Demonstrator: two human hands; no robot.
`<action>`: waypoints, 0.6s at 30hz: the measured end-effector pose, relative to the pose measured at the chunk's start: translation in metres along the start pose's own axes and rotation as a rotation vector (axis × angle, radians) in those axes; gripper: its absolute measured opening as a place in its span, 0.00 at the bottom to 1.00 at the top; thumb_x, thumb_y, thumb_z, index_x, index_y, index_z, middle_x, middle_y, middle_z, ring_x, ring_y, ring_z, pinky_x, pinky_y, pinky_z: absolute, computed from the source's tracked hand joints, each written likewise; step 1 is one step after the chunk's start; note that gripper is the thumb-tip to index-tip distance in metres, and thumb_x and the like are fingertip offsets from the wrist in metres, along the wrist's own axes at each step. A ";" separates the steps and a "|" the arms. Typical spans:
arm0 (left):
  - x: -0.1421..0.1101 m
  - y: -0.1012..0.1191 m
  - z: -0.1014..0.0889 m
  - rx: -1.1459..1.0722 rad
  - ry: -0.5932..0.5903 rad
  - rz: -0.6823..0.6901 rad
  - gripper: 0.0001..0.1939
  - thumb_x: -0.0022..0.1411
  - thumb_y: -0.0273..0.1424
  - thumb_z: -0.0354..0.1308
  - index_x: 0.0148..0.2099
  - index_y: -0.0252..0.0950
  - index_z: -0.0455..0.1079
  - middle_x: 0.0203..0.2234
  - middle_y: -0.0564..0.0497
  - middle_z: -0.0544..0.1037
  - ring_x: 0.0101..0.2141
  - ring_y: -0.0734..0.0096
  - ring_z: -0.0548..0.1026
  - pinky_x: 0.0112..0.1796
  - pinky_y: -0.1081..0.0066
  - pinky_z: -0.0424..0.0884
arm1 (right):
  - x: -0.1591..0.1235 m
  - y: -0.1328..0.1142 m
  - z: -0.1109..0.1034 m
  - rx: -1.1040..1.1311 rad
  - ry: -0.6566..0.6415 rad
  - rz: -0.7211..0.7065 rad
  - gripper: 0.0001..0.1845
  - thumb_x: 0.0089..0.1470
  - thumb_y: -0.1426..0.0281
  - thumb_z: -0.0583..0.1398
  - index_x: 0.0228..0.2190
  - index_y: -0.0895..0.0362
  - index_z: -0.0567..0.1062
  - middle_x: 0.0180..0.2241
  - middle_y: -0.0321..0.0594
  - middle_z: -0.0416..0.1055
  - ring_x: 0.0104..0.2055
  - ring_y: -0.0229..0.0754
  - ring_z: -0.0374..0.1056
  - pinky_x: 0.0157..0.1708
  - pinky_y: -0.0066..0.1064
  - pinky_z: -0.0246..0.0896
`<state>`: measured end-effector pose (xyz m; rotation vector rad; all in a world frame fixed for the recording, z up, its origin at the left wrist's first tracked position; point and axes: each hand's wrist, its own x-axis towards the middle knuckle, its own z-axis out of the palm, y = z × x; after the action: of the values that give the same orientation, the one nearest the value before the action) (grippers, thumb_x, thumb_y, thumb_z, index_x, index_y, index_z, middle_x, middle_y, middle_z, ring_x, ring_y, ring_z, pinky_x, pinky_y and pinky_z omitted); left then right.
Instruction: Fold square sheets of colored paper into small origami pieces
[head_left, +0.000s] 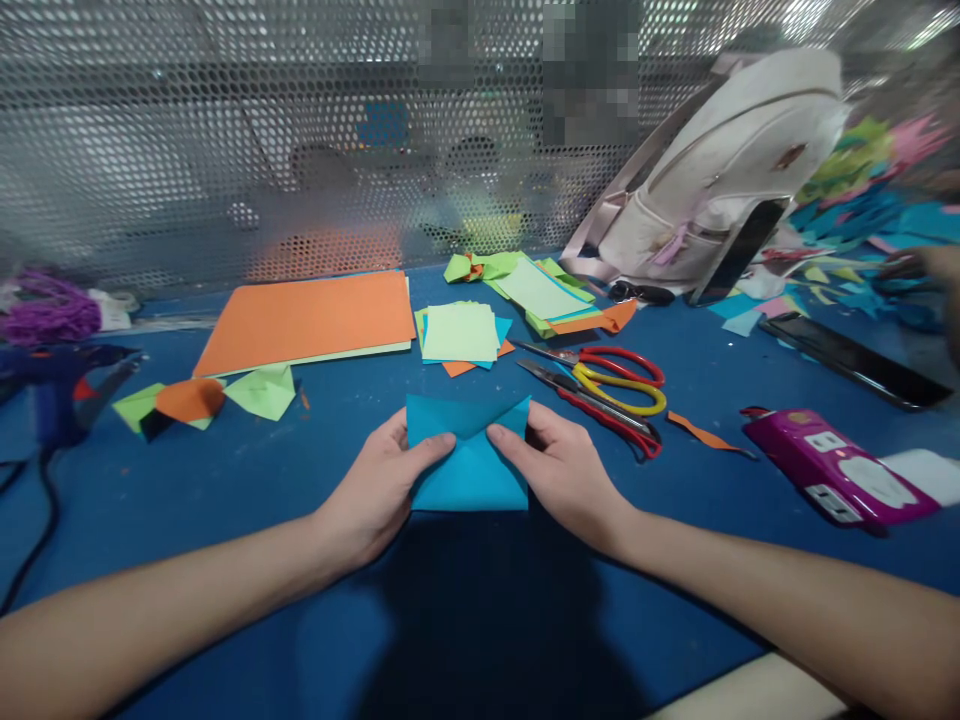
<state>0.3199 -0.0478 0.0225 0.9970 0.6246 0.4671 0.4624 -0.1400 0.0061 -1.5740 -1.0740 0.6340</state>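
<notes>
A blue sheet of paper (471,480) with fold lines is held up just above the table, in the middle of the head view. My left hand (386,475) grips its left side, thumb on the front face and fingers behind. On the right side, my right hand (562,470) pinches the paper the same way. Both thumbs press near the upper middle, where the top edge dips inward. Beyond the paper lies a stack of small squares (459,332) in pale green, blue and orange. Two pairs of scissors, one with yellow and red handles (622,380), lie right of it.
Orange sheets (311,318) lie at back left, folded pieces (191,400) before them. A blue glue gun (60,390) stands far left. A purple case (840,465), a phone (855,358) and a pale backpack (720,170) occupy the right. A perforated metal screen (225,130) closes the back.
</notes>
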 end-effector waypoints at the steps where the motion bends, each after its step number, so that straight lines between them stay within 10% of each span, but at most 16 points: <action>1: 0.000 0.000 0.000 0.019 -0.001 0.000 0.18 0.52 0.29 0.65 0.47 0.37 0.69 0.39 0.48 0.79 0.36 0.65 0.77 0.34 0.71 0.73 | 0.000 0.000 0.000 -0.003 0.000 0.003 0.12 0.53 0.61 0.57 0.30 0.58 0.72 0.30 0.37 0.69 0.31 0.38 0.62 0.31 0.29 0.60; 18: 0.001 -0.003 -0.002 0.179 0.041 0.013 0.19 0.51 0.30 0.64 0.47 0.35 0.69 0.40 0.46 0.79 0.38 0.59 0.76 0.40 0.63 0.71 | -0.001 0.000 0.001 0.026 -0.026 0.033 0.13 0.53 0.60 0.56 0.25 0.57 0.68 0.26 0.35 0.65 0.28 0.36 0.59 0.28 0.29 0.59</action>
<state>0.3194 -0.0478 0.0186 1.1645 0.7062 0.4495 0.4610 -0.1402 0.0057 -1.5678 -1.0568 0.6897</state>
